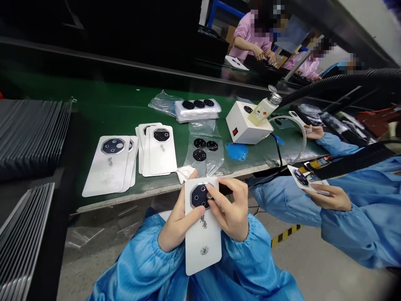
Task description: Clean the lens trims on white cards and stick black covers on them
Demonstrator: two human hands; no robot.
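Three black octagonal lens plates (pixel 199 148) lay in a clear plastic bag (pixel 203 165) on the green bench mat (pixel 103 108), and three more topped a wrapped stack (pixel 197 110) behind it. Two groups of white phone back covers (pixel 159 150) sat left of the bag. Two people in pink smocks (pixel 250 37) worked beyond the bench. I held another cover (pixel 203 246) at the bench edge, its long axis pointing away from me, its camera module (pixel 200 195) at the far end. My left hand (pixel 177 221) pressed its thumb just below the module; my right hand (pixel 227 207) pinched the module's edge between thumb and forefinger. At my right, a co-worker's hand (pixel 332 198) held a further cover (pixel 302 177).
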